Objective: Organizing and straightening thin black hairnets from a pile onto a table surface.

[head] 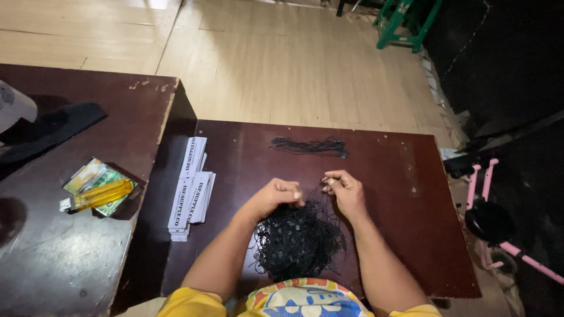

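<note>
Both hands pinching at a black string tangle (299,238) on the dark desk (405,176).
Tangle is lying just below the fingers, near the desk's front edge; left hand (281,194) is curling closed on a strand, right hand (343,189) is pinching a thin one between thumb and forefinger. Risk: pulling apart could be tightening knots or dragging the whole pile off the edge. Sorted black strings (309,145) lying above the fingers, white label strips (191,188) well left of them.

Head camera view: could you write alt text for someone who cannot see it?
Two bare hands, left hand and right hand, pick at a tangled pile of black strings on a dark red table. White paper strips lie left, a smaller black bundle beyond.
</note>
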